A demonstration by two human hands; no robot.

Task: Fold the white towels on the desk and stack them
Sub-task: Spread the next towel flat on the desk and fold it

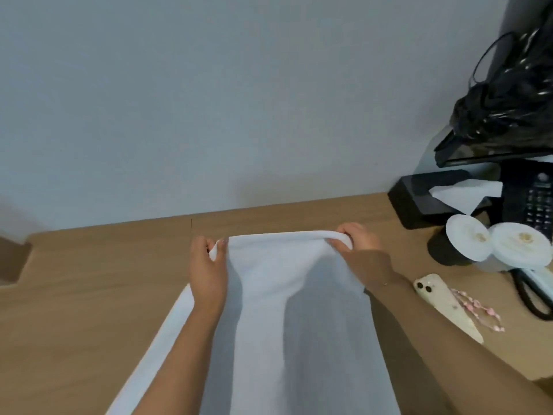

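A white towel (281,310) stretches from the bottom of the head view up to the middle of the wooden desk (89,280). My left hand (208,271) pinches its far left corner. My right hand (357,239) grips the far right corner, fingers curled round the folded edge. The far edge is held taut between both hands, a little above the desk. A lower layer of towel shows at the left, beside my left forearm.
A phone in a pale case (446,307) with a pink bead strap lies at the right. Behind it stand two cups with white lids (493,242), a black tissue box (443,199), a desk telephone (538,202) and a black plastic bag (508,94). A grey wall backs the desk.
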